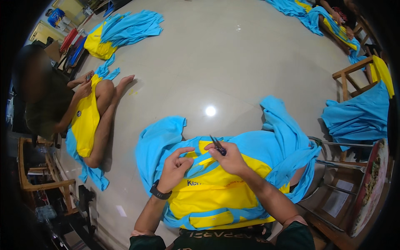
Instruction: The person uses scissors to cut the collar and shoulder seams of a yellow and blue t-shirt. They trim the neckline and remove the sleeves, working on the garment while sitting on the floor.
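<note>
A yellow and light-blue garment with printed lettering is spread in front of me. My right hand grips small black scissors, blades pointing up and away, over its blue band and yellow fabric. My left hand, with a dark watch on the wrist, is left of it over the fabric. Its fingers are curled with the thumb near them; whatever they may pinch is too small to make out. Loose blue parts of the garment lie out to both sides.
At left a seated person handles another garment. Another person works at top right. Garment piles lie back left and right. Wooden frames, a metal rack and a long tray stand at the sides.
</note>
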Demonstrator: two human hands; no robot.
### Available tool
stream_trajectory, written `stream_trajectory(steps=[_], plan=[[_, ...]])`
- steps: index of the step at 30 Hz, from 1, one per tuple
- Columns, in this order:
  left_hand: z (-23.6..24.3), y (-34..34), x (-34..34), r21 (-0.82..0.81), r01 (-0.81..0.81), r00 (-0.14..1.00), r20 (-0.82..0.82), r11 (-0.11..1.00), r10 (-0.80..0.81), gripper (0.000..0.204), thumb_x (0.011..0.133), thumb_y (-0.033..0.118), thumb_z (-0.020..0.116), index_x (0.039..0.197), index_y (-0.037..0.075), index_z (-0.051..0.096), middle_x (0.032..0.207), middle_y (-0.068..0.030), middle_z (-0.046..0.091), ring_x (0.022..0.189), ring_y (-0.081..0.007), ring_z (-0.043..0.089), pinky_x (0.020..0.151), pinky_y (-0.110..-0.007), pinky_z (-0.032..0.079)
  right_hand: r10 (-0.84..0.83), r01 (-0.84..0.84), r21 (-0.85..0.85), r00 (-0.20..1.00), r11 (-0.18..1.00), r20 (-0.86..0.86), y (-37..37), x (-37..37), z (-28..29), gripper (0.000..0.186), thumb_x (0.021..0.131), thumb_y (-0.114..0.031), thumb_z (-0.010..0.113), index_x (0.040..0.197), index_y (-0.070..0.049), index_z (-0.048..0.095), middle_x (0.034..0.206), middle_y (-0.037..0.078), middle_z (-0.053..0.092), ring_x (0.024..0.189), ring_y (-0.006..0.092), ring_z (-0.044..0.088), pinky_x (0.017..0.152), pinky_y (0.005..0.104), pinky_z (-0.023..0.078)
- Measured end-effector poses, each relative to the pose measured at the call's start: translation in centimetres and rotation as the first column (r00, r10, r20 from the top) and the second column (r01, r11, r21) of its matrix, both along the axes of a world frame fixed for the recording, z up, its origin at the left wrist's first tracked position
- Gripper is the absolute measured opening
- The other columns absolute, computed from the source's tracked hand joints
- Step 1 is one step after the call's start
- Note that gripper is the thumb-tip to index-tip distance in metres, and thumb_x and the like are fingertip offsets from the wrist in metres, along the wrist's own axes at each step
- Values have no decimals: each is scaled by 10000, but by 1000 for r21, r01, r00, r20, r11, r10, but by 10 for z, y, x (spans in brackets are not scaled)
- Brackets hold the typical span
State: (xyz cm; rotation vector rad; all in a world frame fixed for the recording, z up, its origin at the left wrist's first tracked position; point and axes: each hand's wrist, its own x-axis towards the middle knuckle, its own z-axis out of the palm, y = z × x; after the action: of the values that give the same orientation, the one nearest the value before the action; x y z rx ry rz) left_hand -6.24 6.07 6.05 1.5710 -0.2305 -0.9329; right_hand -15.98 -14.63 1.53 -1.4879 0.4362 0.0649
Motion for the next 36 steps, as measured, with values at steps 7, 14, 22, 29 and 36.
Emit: stream_trajectory(steps=[7,14,22,29,36], plan=[[-1,0,4,-14,-30,998,-64,999,29,321,974,-6,660,1294,11,651,818,34,681,733,-4,539,648,-203,399,-25,26,36,999,999,-24,-1,1,5,220,1004,-181,685,1141,-20,749,836,-19,642,753,68,515,687,268,447],[-3,-4,-1,19,169,926,340,985,-165,271,897,19,762,1167,-2,742,951,-62,785,865,-102,698,807,-244,530,-61,60,53,998,997,20,-2,1,-1,190,1000,-173,731,1102,-15,759,818,-28,684,751,47,574,677,238,465],[-7,-6,-8,255,71,886,428,964,-179,198,882,112,836,1051,17,796,856,-108,787,773,-99,684,717,-253,523,-38,38,18,999,999,36,-4,-1,-1,189,998,-172,732,1093,-10,755,825,-20,686,744,48,565,672,237,459],[-26,1,-8,110,-4,967,254,994,-25,162,953,114,777,1005,-29,720,907,-43,760,799,-54,637,701,-236,495,-64,64,-5,998,998,4,-2,-1,2,188,990,-149,703,1110,-11,746,825,-4,666,731,73,520,672,267,437],[-17,-5,-11,73,23,948,315,997,-45,250,926,138,812,1120,-8,751,910,-16,734,796,-54,589,722,-236,479,-77,76,18,997,997,31,-1,-1,2,195,990,-151,702,1105,1,743,812,-7,641,735,76,509,678,270,431]])
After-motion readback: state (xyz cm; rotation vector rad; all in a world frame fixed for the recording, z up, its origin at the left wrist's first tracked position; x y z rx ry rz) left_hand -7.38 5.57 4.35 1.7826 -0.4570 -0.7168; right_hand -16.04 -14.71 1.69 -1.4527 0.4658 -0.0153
